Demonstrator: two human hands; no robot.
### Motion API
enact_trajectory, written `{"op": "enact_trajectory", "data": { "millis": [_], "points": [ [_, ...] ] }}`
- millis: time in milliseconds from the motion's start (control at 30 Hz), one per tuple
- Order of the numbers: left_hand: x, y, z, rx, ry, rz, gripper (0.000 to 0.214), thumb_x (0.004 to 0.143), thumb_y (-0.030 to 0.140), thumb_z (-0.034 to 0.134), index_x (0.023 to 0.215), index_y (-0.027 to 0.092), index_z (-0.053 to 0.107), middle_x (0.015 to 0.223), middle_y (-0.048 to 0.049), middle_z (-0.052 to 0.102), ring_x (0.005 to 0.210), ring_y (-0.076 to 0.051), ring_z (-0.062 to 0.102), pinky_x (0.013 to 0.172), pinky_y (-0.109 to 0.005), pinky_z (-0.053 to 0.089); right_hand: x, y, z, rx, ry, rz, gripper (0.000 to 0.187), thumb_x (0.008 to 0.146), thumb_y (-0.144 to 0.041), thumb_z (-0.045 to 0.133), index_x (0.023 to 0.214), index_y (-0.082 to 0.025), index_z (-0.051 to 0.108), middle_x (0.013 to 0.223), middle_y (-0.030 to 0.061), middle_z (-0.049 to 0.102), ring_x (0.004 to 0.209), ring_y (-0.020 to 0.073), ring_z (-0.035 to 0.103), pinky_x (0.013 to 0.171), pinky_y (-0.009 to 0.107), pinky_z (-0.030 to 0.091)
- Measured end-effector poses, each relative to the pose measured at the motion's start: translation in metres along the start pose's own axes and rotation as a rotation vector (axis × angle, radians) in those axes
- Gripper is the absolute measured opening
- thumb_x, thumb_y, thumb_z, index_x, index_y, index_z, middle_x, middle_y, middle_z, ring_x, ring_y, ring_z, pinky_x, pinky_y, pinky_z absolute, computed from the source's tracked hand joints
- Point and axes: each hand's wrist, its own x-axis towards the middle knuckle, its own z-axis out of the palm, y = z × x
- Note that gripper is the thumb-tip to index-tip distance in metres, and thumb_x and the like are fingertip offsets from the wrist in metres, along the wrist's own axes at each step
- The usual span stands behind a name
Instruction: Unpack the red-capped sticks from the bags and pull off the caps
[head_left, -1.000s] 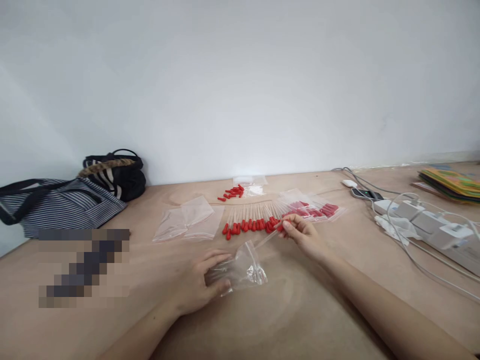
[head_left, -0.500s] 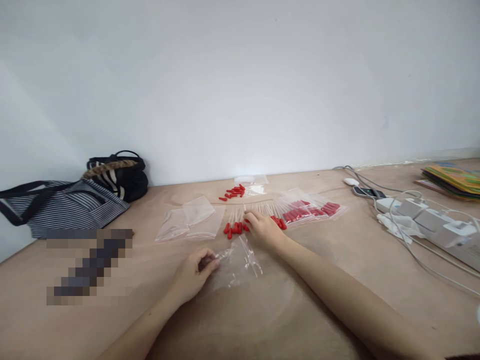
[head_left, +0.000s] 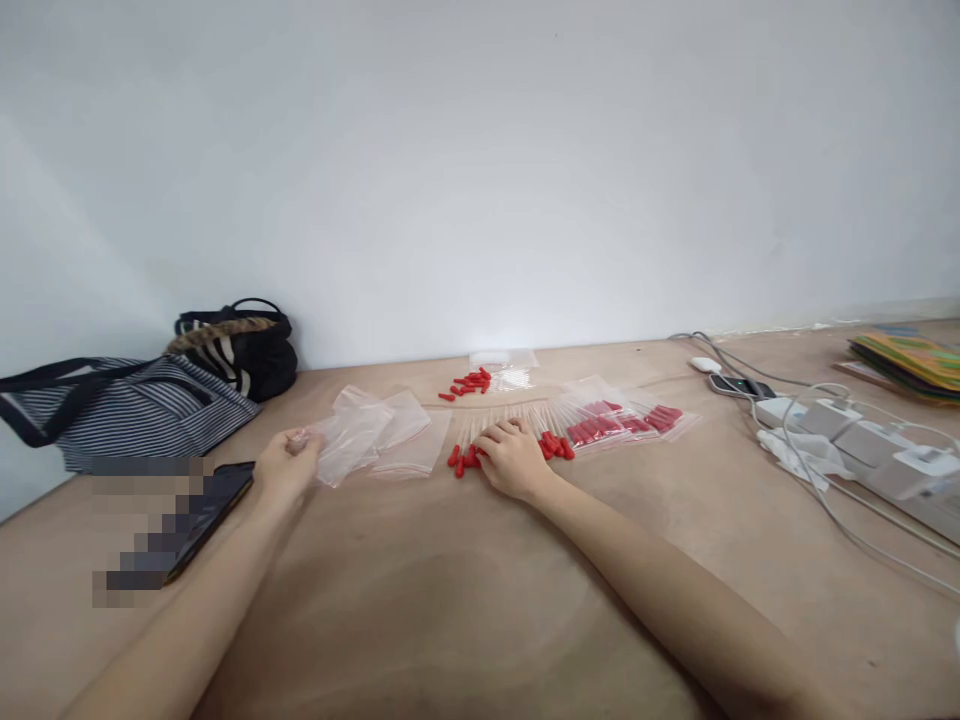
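My left hand [head_left: 289, 465] is closed on the edge of a clear plastic bag [head_left: 349, 445], holding it over flat clear zip bags [head_left: 416, 445] on the left of the table. My right hand [head_left: 514, 460] rests with its fingers curled down over a fanned row of thin pale sticks with red ends [head_left: 551, 446]. Its fingertips are partly hidden among the sticks. To its right lie filled zip bags [head_left: 600, 428] with red-ended sticks inside. Farther back, loose red pieces [head_left: 469, 383] lie beside another clear bag [head_left: 514, 370].
A phone [head_left: 214, 510], partly pixelated, lies beside my left forearm. A striped bag [head_left: 150, 405] and a black bag [head_left: 259, 360] stand at the back left. On the right are a power strip with chargers [head_left: 862, 440], cables, a small dark device [head_left: 739, 387] and colourful booklets [head_left: 911, 362].
My left hand has moved left and away from me, carrying the clear bag from the front middle to the flat bags. My right hand has shifted slightly, and its fingers now cover more sticks.
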Motion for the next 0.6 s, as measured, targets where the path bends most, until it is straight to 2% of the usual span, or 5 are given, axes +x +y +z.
{"op": "enact_trajectory", "data": {
  "millis": [233,300,367,467,600],
  "points": [
    [-0.012,-0.008,0.024,0.157,0.231,0.086,0.049,0.068,0.04,0.06,0.108,0.012,0.051,0.122,-0.0229,0.043,0.115,-0.044,0.034,0.085,-0.058,0.029,-0.002,-0.003,-0.004,0.005,-0.043,-0.002,0.02,0.076,-0.02,0.045,0.089,-0.017,0.061,0.093,0.0067,0.063,0.091,0.0214,0.05,0.087,0.039,0.026],
    [-0.031,-0.01,0.03,0.177,0.255,0.257,0.048,0.07,0.042,0.058,0.11,0.015,0.051,0.129,-0.0194,0.036,0.12,-0.039,0.03,0.091,-0.055,0.027,-0.003,-0.003,-0.006,0.011,-0.047,-0.003,0.02,0.074,-0.022,0.048,0.088,-0.017,0.061,0.091,0.007,0.063,0.092,0.0216,0.049,0.089,0.039,0.024],
    [-0.052,-0.01,0.036,0.17,0.218,0.61,0.037,0.073,0.04,0.054,0.101,0.016,0.057,0.123,-0.0169,0.042,0.116,-0.035,0.036,0.092,-0.05,0.027,-0.006,-0.002,-0.008,0.027,-0.035,0.002,0.022,0.072,-0.024,0.051,0.09,-0.017,0.06,0.091,0.007,0.063,0.093,0.0218,0.049,0.09,0.04,0.023],
    [-0.077,-0.008,0.044,0.148,-0.022,1.103,0.021,0.078,0.035,0.05,0.087,0.02,0.062,0.108,-0.0105,0.056,0.106,-0.027,0.048,0.09,-0.041,0.03,-0.017,0.006,-0.014,0.058,0.02,0.025,0.023,0.074,-0.029,0.052,0.092,-0.018,0.059,0.093,0.0068,0.063,0.093,0.0215,0.049,0.09,0.039,0.023],
    [-0.092,0.001,0.05,0.18,-0.175,1.289,0.016,0.081,0.033,0.052,0.089,0.026,0.064,0.097,-0.0051,0.066,0.094,-0.023,0.054,0.083,-0.039,0.029,-0.046,0.033,-0.025,0.047,0.085,0.098,0.019,0.08,-0.031,0.05,0.088,-0.019,0.061,0.093,0.007,0.063,0.091,0.0207,0.05,0.082,0.036,0.027]
  ]
}}
